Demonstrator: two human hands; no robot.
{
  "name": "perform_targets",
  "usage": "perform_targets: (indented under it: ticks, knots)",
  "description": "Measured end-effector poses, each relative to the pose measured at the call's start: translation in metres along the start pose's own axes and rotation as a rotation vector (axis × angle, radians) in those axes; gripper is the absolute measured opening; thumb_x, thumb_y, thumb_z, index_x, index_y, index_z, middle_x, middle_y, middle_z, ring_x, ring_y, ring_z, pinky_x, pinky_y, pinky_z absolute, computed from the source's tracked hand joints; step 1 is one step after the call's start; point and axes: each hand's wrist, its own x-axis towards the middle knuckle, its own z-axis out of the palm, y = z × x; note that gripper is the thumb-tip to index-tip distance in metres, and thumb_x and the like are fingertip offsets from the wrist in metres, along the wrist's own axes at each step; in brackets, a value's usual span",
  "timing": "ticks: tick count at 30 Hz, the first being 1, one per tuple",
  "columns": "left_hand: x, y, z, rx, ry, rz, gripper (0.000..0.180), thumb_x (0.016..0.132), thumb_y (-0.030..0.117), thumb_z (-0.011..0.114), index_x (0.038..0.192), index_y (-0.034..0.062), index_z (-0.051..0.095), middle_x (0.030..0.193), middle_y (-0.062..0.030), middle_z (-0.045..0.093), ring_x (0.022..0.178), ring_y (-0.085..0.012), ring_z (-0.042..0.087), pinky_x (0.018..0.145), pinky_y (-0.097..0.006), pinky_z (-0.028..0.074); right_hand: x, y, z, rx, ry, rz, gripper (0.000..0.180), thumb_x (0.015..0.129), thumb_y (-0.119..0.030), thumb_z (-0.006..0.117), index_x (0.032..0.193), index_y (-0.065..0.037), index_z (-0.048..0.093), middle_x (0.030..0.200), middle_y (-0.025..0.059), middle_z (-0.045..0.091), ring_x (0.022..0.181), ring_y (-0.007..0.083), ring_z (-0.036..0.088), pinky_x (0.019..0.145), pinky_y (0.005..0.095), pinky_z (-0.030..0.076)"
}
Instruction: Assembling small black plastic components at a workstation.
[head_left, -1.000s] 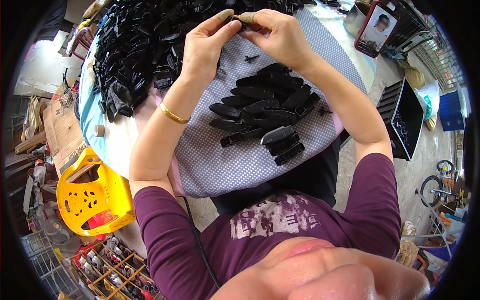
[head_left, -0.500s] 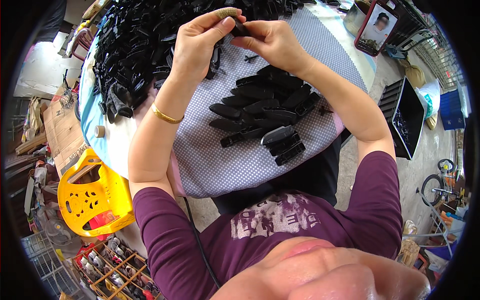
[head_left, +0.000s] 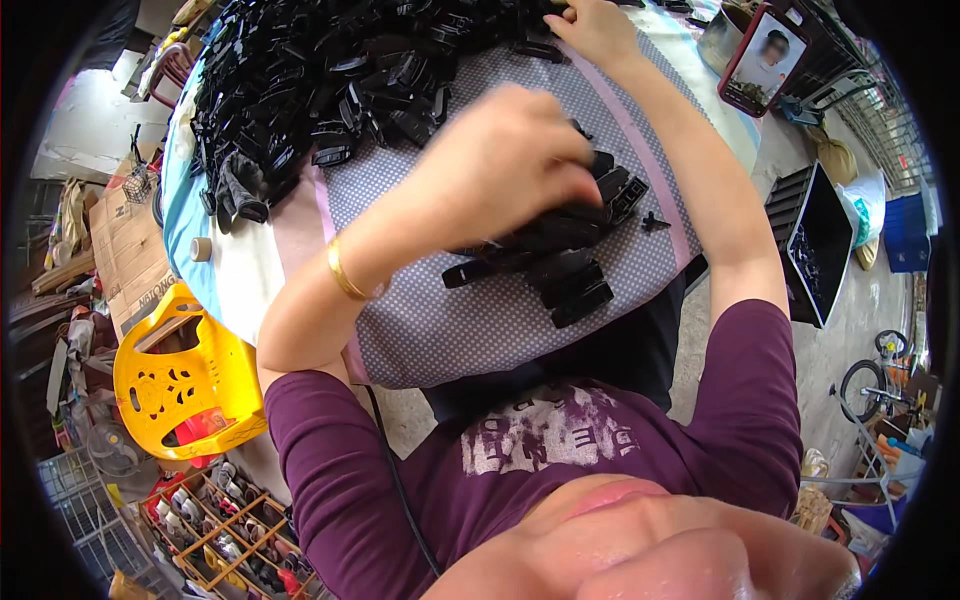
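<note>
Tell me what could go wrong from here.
The left hand, blurred over the small black pile, might scatter it. The large black heap reaches onto the same dotted cloth, so the two could mix. The small loose piece near the cloth's right edge might get brushed off.

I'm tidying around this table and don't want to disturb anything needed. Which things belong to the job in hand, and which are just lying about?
Likely part of the job:
large heap of black parts, near the right hand
smaller black pile, by the left hand
dotted cloth

Apparently unrelated:
tape roll
yellow chair
phone
cardboard
</note>
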Motion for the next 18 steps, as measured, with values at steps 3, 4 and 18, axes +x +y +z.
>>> perform_targets:
  ticks: [3, 4, 18]
  knots:
    - [-0.01, -0.041, -0.015, 0.523, -0.023, -0.391, 0.037, 0.077, 0.038, 0.069, 0.066, 0.003, 0.066, 0.073, -0.0094, 0.063, 0.075, -0.0273, 0.06, 0.066, -0.037, 0.05, -0.002, -0.007, -0.003, -0.041, 0.013, 0.017, 0.03, 0.072, -0.024, 0.065, 0.096, -0.007, 0.067, 0.08, 0.0158, 0.067, 0.075, 0.0317, 0.066, 0.067, 0.0407, 0.052]
    - [-0.015, -0.054, -0.016, 0.646, -0.008, -0.424, 0.035, 0.078, 0.037, 0.069, 0.069, 0.0029, 0.067, 0.072, -0.009, 0.063, 0.074, -0.0271, 0.06, 0.065, -0.037, 0.05, -0.002, -0.011, -0.005, -0.08, 0.023, 0.03, 0.031, 0.07, -0.023, 0.065, 0.096, -0.007, 0.067, 0.079, 0.0154, 0.067, 0.075, 0.0312, 0.066, 0.066, 0.0399, 0.052]
    - [0.018, -0.11, 0.011, 0.976, 0.237, -0.395, 0.041, 0.072, 0.039, 0.075, 0.09, 0.0035, 0.064, 0.091, -0.0091, 0.062, 0.087, -0.0269, 0.059, 0.071, -0.039, 0.049, -0.03, -0.036, -0.01, 0.128, -0.19, -0.301, 0.038, 0.075, -0.02, 0.066, 0.111, -0.008, 0.064, 0.082, 0.01, 0.068, 0.071, 0.0214, 0.065, 0.067, 0.0302, 0.053]
